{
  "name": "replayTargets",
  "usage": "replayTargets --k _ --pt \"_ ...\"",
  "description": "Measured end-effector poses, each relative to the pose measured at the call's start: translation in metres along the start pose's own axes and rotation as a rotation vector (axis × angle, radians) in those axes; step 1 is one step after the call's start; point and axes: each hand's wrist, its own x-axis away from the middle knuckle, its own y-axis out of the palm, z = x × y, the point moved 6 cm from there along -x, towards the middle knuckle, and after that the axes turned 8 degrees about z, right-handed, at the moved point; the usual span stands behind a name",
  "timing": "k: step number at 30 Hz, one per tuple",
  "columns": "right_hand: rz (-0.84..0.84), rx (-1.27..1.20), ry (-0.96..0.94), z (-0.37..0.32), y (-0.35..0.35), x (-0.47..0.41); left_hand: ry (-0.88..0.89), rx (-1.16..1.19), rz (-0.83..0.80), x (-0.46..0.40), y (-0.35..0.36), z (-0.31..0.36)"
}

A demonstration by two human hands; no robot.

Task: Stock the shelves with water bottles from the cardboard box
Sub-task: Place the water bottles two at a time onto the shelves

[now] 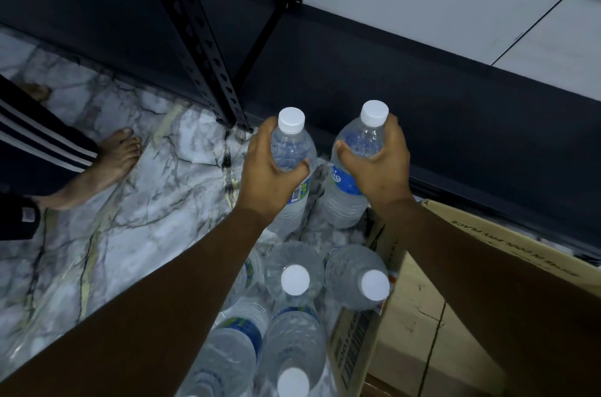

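Left hand wrapped around the shoulder of one water bottle, right hand around a second bottle, both upright with white caps. At 6 o'clock, more bottles standing on the marble floor. At 4 o'clock, an open cardboard box. At 12 o'clock, dark metal shelving. At 9 o'clock, a bare foot.

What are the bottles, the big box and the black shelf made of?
Bottles: clear plastic, probably, see-through and ribbed, with white caps. Box: brown cardboard, matte, with printed letters and a folded flap. Shelf: likely dark painted metal; its upright post has punched holes.
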Motion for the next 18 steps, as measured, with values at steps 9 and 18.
replayTargets --k 9,18 --pt "-0.058 0.021 -0.115 -0.064 -0.028 0.006 0.035 0.06 -0.019 0.007 -0.025 0.055" --pt "-0.098 0.019 -0.157 -0.115 -0.045 0.022 0.096 0.049 -0.039 0.018 -0.046 0.106"
